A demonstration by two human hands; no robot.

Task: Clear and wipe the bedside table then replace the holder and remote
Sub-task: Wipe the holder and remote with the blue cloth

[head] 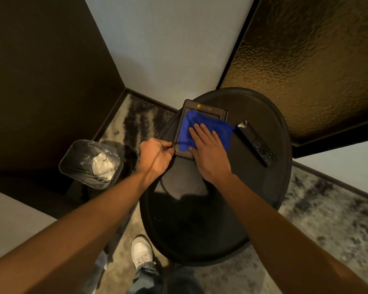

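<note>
A dark rectangular holder [204,107] with gold print lies at the far left of the round black bedside table [200,230]. A blue cloth [208,126] is spread over the holder. My right hand [208,151] presses flat on the cloth, fingers together and extended. My left hand [157,155] pinches the holder's near left corner. A black remote [257,145] lies on the table to the right of the holder, a small crumpled white scrap [242,124] at its far end.
A lined waste bin [89,164] holding crumpled white paper stands on the floor to the left of the table. The table sits in a corner between a white wall and a textured amber glass panel [306,60]. My white shoe [141,251] is on the patterned carpet below.
</note>
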